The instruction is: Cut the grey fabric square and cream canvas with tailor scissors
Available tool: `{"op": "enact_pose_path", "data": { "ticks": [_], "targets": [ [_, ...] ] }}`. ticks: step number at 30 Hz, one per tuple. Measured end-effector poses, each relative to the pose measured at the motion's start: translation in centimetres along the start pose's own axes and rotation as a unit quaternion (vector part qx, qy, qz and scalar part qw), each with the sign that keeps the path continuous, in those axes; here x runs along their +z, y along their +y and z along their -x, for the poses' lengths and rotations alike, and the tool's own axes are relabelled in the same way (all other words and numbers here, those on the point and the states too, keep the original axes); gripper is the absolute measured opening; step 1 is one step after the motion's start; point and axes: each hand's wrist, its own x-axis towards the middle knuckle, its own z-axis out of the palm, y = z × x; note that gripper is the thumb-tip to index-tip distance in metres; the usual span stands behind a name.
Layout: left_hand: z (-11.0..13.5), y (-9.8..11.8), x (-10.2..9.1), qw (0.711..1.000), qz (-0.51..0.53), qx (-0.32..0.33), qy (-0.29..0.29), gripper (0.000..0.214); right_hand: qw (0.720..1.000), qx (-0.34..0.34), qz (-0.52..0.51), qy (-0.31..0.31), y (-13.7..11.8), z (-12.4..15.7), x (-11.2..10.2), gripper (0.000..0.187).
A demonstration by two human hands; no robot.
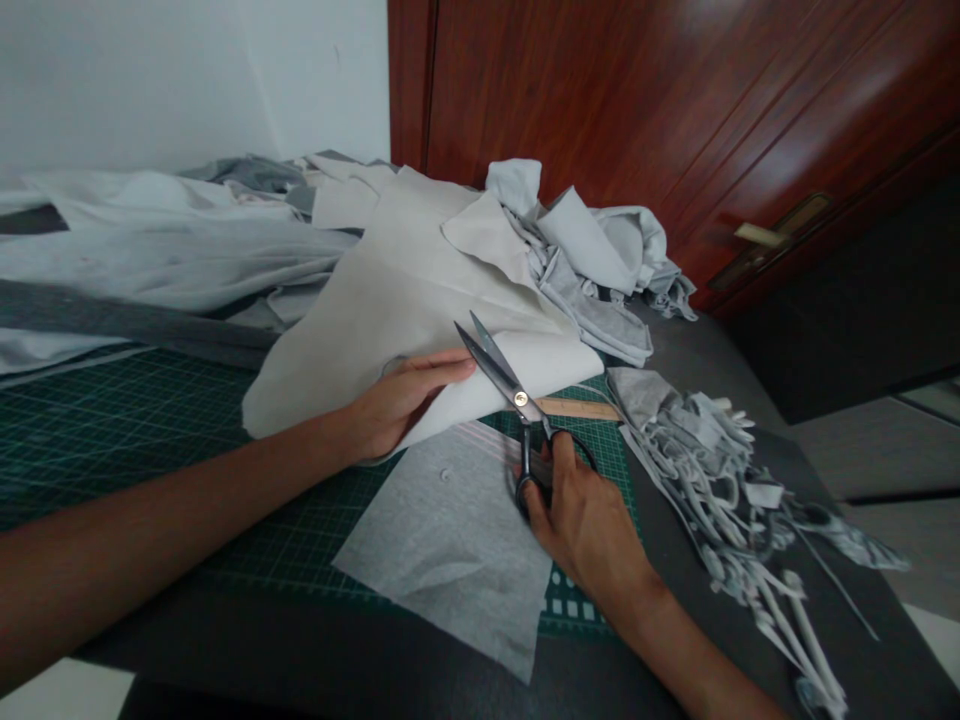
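your left hand flat on the soft cream cloth, your right hand gripping black-handled steel scissors, blades open at the cloth's 3 o'clock edge, gridded green mat underneath, grey scrap strips at 3 o'clock

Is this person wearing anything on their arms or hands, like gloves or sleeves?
No. The left hand and right hand are bare: no gloves, rings or wristwatch show. The left forearm and right forearm are uncovered as far as the picture reaches; no sleeve edge in view.
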Motion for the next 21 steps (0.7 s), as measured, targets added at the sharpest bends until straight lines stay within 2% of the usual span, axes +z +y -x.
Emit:
{"op": "enact_pose_path", "data": {
  "ticks": [6,17,21],
  "targets": [
    [-0.13,-0.01,-0.11,1.0,0.005,-0.003,-0.007,0.017,1.0,0.0,-0.004,-0.008,-0.04,-0.06,-0.15,0.015],
    [-0.16,0.08,0.13,0.999,0.008,-0.011,0.03,0.015,1.0,0.002,-0.01,0.004,0.14,-0.08,0.04,0.016],
    [-0.1,0.07,0.12,1.0,0.005,-0.006,0.022,0.014,1.0,-0.007,-0.012,0.007,0.14,-0.03,-0.04,0.013]
  ]
}}
